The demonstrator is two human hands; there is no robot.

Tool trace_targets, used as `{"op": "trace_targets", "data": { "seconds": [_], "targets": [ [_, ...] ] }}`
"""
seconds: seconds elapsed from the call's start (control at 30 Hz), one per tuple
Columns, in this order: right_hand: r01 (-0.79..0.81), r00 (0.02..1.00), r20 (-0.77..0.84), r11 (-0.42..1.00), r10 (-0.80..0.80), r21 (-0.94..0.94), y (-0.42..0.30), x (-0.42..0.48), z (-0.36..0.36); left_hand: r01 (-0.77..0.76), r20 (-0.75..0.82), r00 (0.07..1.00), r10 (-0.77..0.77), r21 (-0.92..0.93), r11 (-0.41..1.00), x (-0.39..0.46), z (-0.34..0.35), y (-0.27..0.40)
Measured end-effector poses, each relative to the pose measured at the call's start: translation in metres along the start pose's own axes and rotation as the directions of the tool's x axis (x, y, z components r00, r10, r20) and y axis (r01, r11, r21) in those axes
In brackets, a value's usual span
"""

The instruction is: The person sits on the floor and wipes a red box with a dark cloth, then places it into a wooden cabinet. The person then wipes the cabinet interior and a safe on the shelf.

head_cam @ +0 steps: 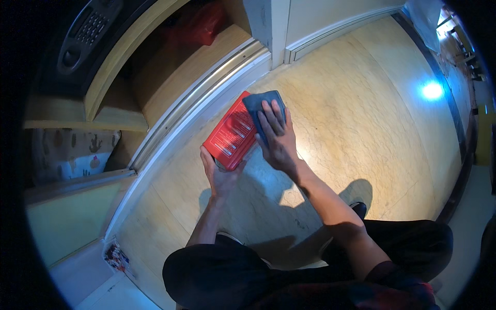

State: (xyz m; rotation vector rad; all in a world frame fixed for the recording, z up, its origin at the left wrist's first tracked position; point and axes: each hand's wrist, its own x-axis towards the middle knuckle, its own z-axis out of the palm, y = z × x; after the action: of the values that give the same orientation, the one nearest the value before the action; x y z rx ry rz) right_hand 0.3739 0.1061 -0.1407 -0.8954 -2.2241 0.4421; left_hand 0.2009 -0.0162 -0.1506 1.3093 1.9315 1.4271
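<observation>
A red box (231, 131) with white printing on its face is held tilted above the floor before me. My left hand (223, 174) grips its lower end, with the thumb at the left corner and the fingers underneath. My right hand (277, 135) presses a dark grey-blue cloth (260, 102) against the box's upper right end. The fingers lie spread over the cloth, and part of the box is hidden beneath it. Whether the box is full or empty cannot be seen.
An open wooden cabinet (186, 73) with a metal sliding track (201, 97) stands at the left. Inside are a red plastic bag (209, 25) and a patterned cloth item (83, 151). A dark device with a keypad (91, 29) sits on top. Marble-look floor tiles (360, 116) extend right.
</observation>
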Motion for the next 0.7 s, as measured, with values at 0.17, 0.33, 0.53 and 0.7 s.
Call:
{"op": "trace_targets", "data": {
  "seconds": [0.17,0.33,0.53,0.7],
  "targets": [
    [0.211,0.977,0.032,0.977,-0.212,0.031,-0.049,-0.052,0.036,0.282,0.079,0.958,-0.274,-0.412,0.866,-0.002,-0.010,-0.007],
    [0.353,0.916,0.149,0.926,-0.371,0.137,-0.061,-0.061,0.039,0.549,0.425,0.791,-0.440,-0.810,0.205,0.008,-0.015,-0.009],
    [0.179,0.983,0.055,0.980,-0.174,-0.089,-0.003,-0.013,0.009,-0.056,0.011,0.998,0.055,0.044,0.997,-0.004,-0.008,-0.025],
    [0.044,0.998,0.061,0.985,-0.034,-0.168,-0.026,0.002,0.010,0.356,0.168,0.929,-0.330,-0.648,0.673,0.004,-0.008,0.009]
  ]
}}
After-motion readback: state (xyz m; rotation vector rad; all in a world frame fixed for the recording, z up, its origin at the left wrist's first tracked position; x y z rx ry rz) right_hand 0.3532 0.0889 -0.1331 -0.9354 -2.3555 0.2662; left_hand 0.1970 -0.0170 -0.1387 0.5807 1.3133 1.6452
